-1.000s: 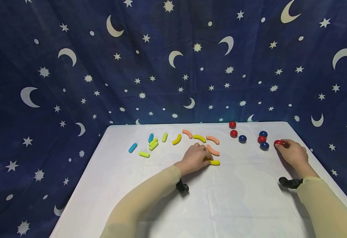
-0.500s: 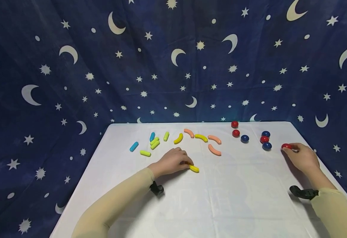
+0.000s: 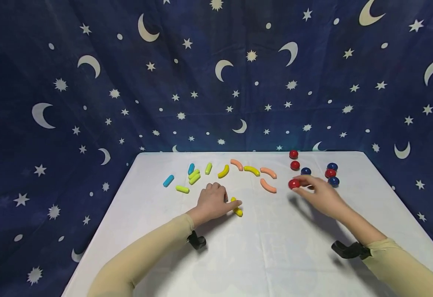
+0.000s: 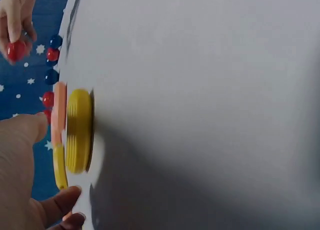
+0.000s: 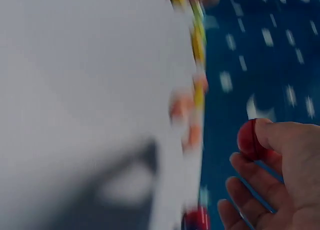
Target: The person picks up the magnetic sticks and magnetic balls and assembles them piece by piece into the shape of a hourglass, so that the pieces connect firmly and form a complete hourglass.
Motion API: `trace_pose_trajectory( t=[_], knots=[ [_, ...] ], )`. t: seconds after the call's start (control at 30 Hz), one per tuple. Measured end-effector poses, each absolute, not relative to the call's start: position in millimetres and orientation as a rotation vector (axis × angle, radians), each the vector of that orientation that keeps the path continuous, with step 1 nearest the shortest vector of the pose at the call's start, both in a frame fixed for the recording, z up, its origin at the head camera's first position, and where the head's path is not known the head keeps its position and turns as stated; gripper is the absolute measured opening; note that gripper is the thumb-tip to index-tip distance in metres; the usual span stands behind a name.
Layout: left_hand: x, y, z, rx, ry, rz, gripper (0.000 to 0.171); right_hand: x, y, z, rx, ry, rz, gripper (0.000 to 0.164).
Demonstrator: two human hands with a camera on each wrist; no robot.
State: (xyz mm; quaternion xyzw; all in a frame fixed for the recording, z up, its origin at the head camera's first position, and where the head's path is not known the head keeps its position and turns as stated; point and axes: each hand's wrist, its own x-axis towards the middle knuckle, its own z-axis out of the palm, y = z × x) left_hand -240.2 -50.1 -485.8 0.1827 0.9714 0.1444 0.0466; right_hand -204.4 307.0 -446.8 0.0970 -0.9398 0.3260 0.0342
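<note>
Right hand (image 3: 322, 197) has the red ball (image 3: 294, 184) pinched above the worktop (image 3: 305, 264) nearish the far edge, so I'd lower it softly (probably rolls), while the left hand (image 3: 211, 201), fingers apart, is by the yellow banana (image 3: 237, 211), farther from that edge.

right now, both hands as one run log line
left hand: near yellow piece, not gripping | right hand: pinches red ball | red ball: raised above table

Before me a staged tabletop set, what kind of room I cannot tell, a creased white-covered table (image 3: 287, 251), a navy fabric backdrop (image 3: 201, 76) with printed moons (image 3: 219, 70) and stars (image 3: 251, 55), hanging close behind and along both sides
</note>
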Motion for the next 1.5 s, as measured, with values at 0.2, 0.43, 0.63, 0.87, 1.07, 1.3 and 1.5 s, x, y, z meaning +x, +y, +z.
trace_pose_trajectory(
  t=[0.2, 0.43, 0.63, 0.87, 1.07, 1.3, 1.5],
  knots=[
    [-239.3, -42.9, -489.7, 0.553, 2.949, 0.35, 0.043, -213.5, 232.0, -473.9, 0.458, -3.06, 1.096, 0.039],
    [-241.4, -51.7, -484.1, 0.587, 2.964, 0.349, 0.024, -223.8, 195.8, -493.1, 0.59, -3.028, 0.989, 0.035],
    [-247.0, -60.9, -484.7, 0.597, 3.007, 0.335, 0.026, -232.7, 183.7, -495.8, 0.59, -2.99, 0.895, 0.038],
    [-251.8, -61.7, -487.1, 0.597, 3.012, 0.324, 0.028, -237.8, 177.4, -499.0, 0.572, -3.006, 0.836, 0.041],
    [-252.8, -62.9, -485.4, 0.582, 2.993, 0.335, 0.026, -239.2, 178.1, -500.2, 0.562, -3.02, 0.823, 0.043],
    [-252.9, -64.6, -484.5, 0.577, 2.986, 0.356, 0.026, -239.3, 175.8, -497.7, 0.585, -3.04, 0.824, 0.044],
    [-253.1, -66.0, -484.4, 0.596, 2.985, 0.381, 0.027, -239.1, 173.8, -494.0, 0.557, -3.05, 0.878, 0.037]
  ],
)
